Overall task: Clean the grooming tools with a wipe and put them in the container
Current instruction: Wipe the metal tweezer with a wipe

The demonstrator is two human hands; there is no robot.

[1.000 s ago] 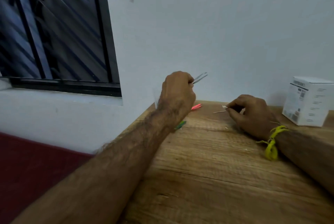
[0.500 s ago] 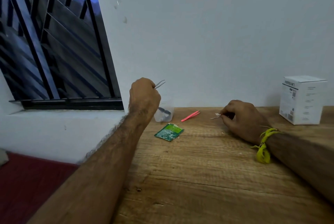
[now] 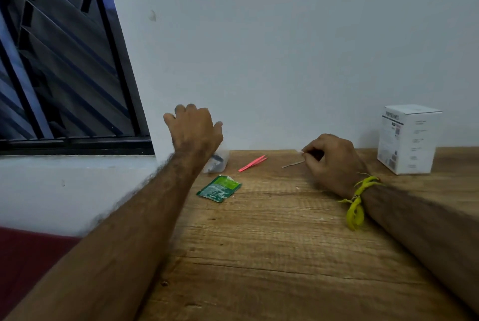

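On wooden table [image 3: 285,243], left hand [image 3: 195,131] spread, right hand [image 3: 331,162] pinching thin wipe [image 3: 300,151].

- A wooden table [image 3: 285,256] with a visible grain runs up to a pale wall [image 3: 285,48].
- A white box [image 3: 408,139] with small dark print stands upright at the table's far right, near the wall.
- A window [image 3: 59,61] with dark slanted bars fills the upper left, above a pale ledge [image 3: 72,162].
- A dark red surface [image 3: 31,256] lies at the lower left, beside the table.
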